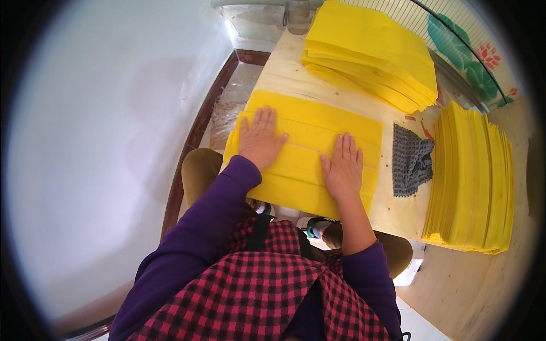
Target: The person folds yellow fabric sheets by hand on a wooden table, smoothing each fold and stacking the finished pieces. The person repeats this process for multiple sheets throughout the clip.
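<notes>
1. Head view, looking straight down: a pale wooden tabletop [287, 77] runs away from the person, and right at its near edge lies a folded yellow sheet [318, 128] – it's layered in long bands, so you can see several fold lines running across it.

2. Left hand [260, 138] is pressed flat on the left part of that sheet, palm down, fingers spread wide and pointing away from the body. Not gripping anything, just lying on the paper.

3. Right hand [343, 166] does the same on the right-middle part of the sheet – flat, fingers a bit closer together, thumb out to the side. Also holding nothing. The two hands are apart, with a strip of bare yellow between them.

4. Just right of the sheet there's a dark grey knitted cloth [412, 161], crumpled, lying on the wood.

5. Further right, a thick stack of yellow sheets [475, 176] sits near the tabletop's right edge, next to the cloth.

6. At the far end, another yellow pile [372, 51] sits fanned out a bit, edges stepping down.

7. The person wears purple sleeves and a red-and-black checked apron [267, 290]. A white wall fills the left side.
</notes>
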A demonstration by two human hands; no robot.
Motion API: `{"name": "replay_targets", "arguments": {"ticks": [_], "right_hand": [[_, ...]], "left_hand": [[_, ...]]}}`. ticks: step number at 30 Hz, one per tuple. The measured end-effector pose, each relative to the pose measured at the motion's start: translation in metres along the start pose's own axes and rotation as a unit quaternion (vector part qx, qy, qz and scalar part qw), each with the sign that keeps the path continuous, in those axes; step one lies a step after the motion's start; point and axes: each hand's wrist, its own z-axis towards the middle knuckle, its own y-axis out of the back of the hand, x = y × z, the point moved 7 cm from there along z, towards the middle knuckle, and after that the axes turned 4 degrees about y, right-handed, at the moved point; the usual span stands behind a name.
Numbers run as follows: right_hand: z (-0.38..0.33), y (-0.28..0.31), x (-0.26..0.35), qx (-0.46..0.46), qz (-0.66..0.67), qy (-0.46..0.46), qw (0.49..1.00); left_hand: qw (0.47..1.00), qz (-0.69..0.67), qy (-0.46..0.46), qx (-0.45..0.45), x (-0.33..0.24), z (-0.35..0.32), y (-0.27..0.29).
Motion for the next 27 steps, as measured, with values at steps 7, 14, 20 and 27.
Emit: {"name": "replay_targets", "arguments": {"ticks": [7, 14, 20, 27], "right_hand": [[0.009, 0.001, 0.029, 0.036, 0.011, 0.024, 0.999], [0.025, -0.008, 0.069, 0.03, 0.067, 0.069, 0.995], [0.003, 0.009, -0.021, 0.014, -0.005, -0.053, 0.998], [-0.003, 0.008, -0.041, 0.029, -0.042, -0.093, 0.994]], "left_hand": [[0.999, 0.037, 0.024, -0.022, 0.003, 0.001, 0.0], [0.999, 0.027, 0.011, -0.011, 0.005, 0.002, -0.003], [0.999, 0.045, 0.011, -0.023, 0.005, 0.002, -0.003], [0.999, 0.024, 0.032, -0.018, 0.022, 0.002, 0.0]]}}
